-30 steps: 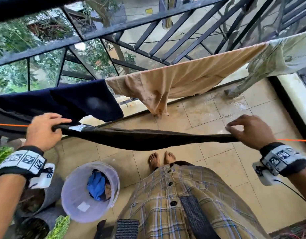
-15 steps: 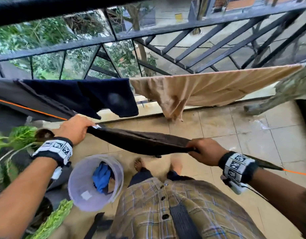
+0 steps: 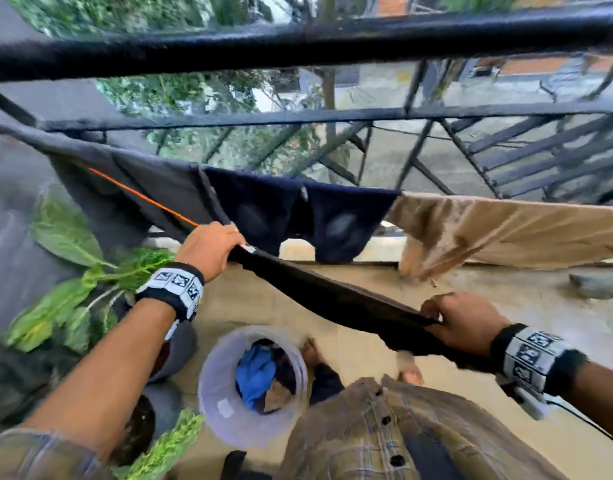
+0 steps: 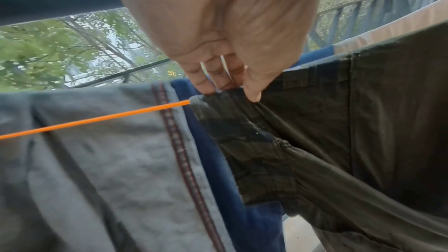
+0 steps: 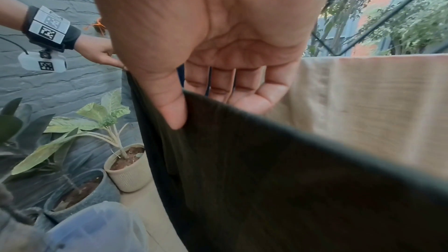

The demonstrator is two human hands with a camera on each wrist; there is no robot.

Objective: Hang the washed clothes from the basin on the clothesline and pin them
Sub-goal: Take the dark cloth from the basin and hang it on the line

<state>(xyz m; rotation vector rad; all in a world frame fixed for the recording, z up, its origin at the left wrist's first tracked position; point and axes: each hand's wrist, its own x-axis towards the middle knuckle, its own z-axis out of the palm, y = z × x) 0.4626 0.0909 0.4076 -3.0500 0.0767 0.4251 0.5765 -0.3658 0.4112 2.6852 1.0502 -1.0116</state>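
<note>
1. We see the left hand [image 3: 208, 249] pinching one end of a dark garment [image 3: 332, 299], thumb and fingertips [image 4: 206, 85] pressed together on the bunched cloth right where the orange clothesline [image 4: 92, 120] runs into it.
2. The right hand [image 3: 462, 322] holds the other end, thumb [image 5: 173, 110] in front of the fabric and fingers behind it; this grip is a pinch on the cloth.
3. The garment stretches between both hands, sloping down toward the right one.
4. Behind it hang a grey garment [image 3: 152, 188], a navy garment [image 3: 291, 209] and a tan cloth [image 3: 506, 230].
5. The basin [image 3: 222, 393] stands on the floor below, with blue clothing [image 3: 256, 372] inside.
</note>
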